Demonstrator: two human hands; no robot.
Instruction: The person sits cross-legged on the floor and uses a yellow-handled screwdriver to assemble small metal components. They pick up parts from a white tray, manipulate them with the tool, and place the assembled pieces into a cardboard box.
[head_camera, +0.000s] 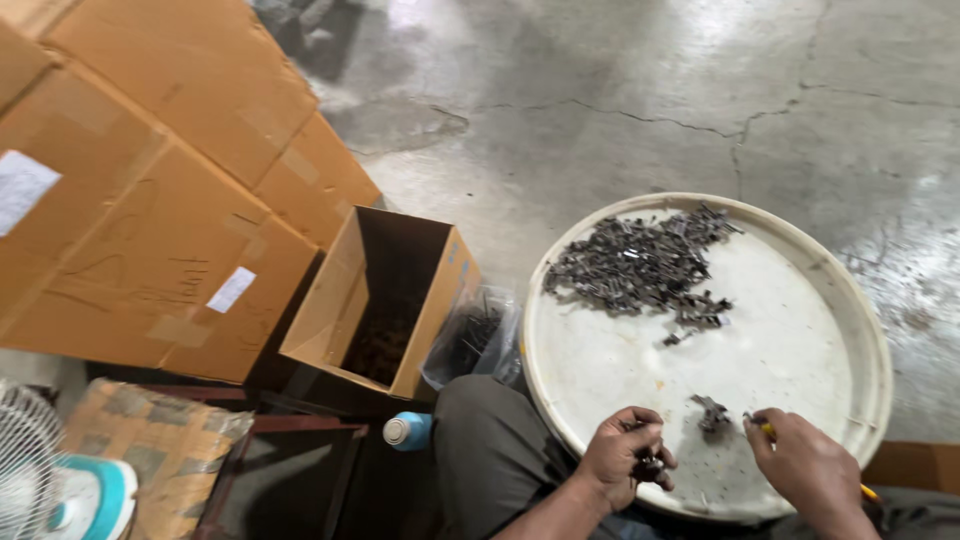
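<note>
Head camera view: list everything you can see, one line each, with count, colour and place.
round tray: one, white, on the floor at right
small metal parts: one heap, dark grey, far side of the tray
small cluster of parts: one, dark grey, near edge of the tray
open carton: one, brown, left of the tray
clear bag of parts: one, between the carton and the tray
closed cartons: a stack, brown, upper left
bottle: one, blue with a white cap, lying by the knee
fan: one, white and teal, lower left
floor: grey cracked concrete
left hand: holds a few dark parts
right hand: holds a thin yellow tool
</note>
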